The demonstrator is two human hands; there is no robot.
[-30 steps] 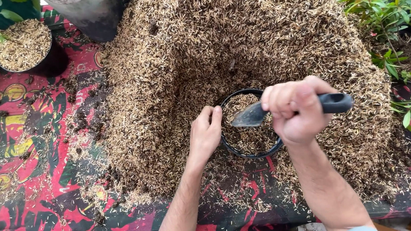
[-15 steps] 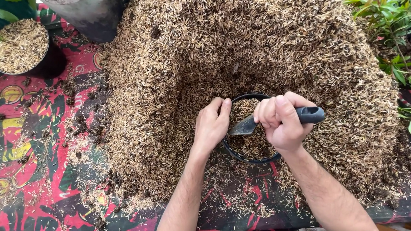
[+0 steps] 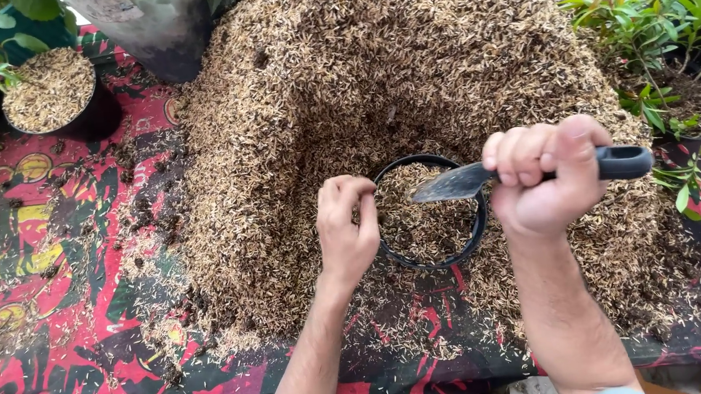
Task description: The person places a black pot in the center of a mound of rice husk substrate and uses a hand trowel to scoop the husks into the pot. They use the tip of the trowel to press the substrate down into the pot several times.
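**A:** From the head view, what am I working with?

**B:** I take the small black pot (image 3: 430,212) as my landmark. It sits sunk in the near side of the big mound of rice husk (image 3: 407,74) and is filled with the same husk almost to its rim.

**A:** And my hands?

**B:** My left hand (image 3: 347,231) is at the pot's left rim, fingers curled together and pinching that edge. My right hand (image 3: 544,173) is just right of the pot, raised above it, closed in a fist around the black handle of a trowel (image 3: 534,172). The trowel's grey blade points left and hangs over the pot's upper half, clear of the husk inside.

**A:** Other containers?

**B:** Far to the upper left of the pot stands a second black pot (image 3: 54,96), also full of husk. Between the two, at the top edge, is a grey bag (image 3: 154,24); I cannot tell what it holds.

**A:** What lies beneath?

**B:** A red, black and yellow patterned cloth (image 3: 44,274) spreads left of and below the pot, strewn with loose husk. Green potted plants (image 3: 656,18) stand to the pot's upper right.
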